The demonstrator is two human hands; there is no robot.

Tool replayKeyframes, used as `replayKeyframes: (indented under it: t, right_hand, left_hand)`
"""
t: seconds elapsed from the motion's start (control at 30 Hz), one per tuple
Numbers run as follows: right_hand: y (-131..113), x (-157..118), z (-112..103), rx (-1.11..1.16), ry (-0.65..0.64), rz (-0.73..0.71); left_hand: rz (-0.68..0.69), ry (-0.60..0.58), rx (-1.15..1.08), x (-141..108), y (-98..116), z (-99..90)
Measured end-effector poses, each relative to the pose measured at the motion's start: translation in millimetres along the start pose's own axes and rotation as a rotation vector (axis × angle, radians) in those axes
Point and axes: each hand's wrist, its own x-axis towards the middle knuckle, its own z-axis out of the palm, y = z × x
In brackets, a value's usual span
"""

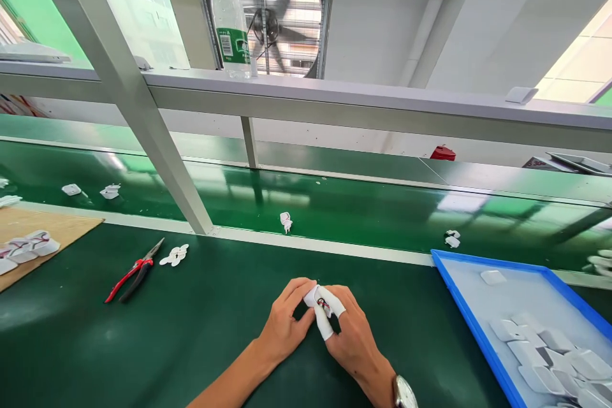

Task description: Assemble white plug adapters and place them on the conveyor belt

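Note:
Both hands meet over the dark green table at the lower middle. Thumb and index finger of my left hand [285, 320] pinch one side of a small white plastic housing [312, 296]. My right hand [345, 325], with white covers on thumb and index finger and a watch on the wrist, grips the other side. Dark and red bits, like thin wires, show inside the housing between the fingertips. Its underside is hidden by the fingers.
Red-handled pliers [138, 271] and flat white pieces [175, 255] lie left. A blue-rimmed tray [473, 315] of white covers stands right. Behind, a green belt [354, 210] carries small white parts. A slanted metal post [143, 102] rises at left; wired white parts sit on a brown board [71, 224].

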Motion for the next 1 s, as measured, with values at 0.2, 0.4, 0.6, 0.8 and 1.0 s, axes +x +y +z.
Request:
replayKeyframes:
  t: [0.2, 0.4, 0.6, 0.8, 1.0]
  right_hand:
    - [0.2, -5.1, 5.9, -0.155, -0.011, -0.065]
    - [16.0, -3.8, 1.7, -0.152, -0.066, -0.051]
    - [39.3, -3.3, -6.0, -0.308, 0.108, -0.011]
    - [40.7, -19.4, 6.6, -0.324, -0.038, -0.065]
    - [47.5, -28.1, 13.0, -0.356, -0.125, -0.002]
  left_hand:
    - [0.021, -0.019, 0.008, -3.0, -0.5, 4.1]
    - [-0.110, -0.180, 0.006, 10.5, -4.8, 1.2]
    - [-0.127, -0.079, 0.103, 104.2, -58.1, -9.1]
    - [-0.098, 0.106, 0.130, 173.6, -112.5, -0.3]
    - [-0.146, 0.205, 0.231, 175.9, -121.1, -9.8]
